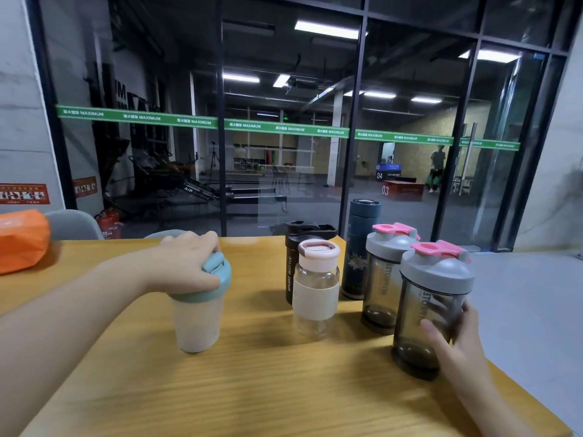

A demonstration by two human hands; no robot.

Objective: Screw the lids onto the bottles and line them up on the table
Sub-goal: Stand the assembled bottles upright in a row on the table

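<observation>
Starting at the far left, an orange bag (22,239) is seen at the table (252,389) edge, with a grey chair (74,223) behind it. The left hand (189,263) is curled over the blue lid (209,280) of the cream cup (197,323), fingers wrapped round the lid's rim; the cup is stood upright on the wood, well apart from the other bottles. To the right, a clear bottle (316,298) with a pink lid (318,252) and a beige sleeve is set just in front of a black bottle (291,263), lid on. A navy flask (359,247), capped, is placed behind and to the right of those two. Next, a grey shaker (383,285) with a pink-flapped lid (391,242) is stood just beside the flask. The near shaker (426,320), same make, lid (438,268) fitted, is gripped low on its body by the right hand (454,339), thumb in front and fingers round the far side, seen through the tinted wall. All six are upright with lids on, five bunched at the right side of the table, not in a straight row. A glass wall (284,121) with a green stripe is seen behind.
</observation>
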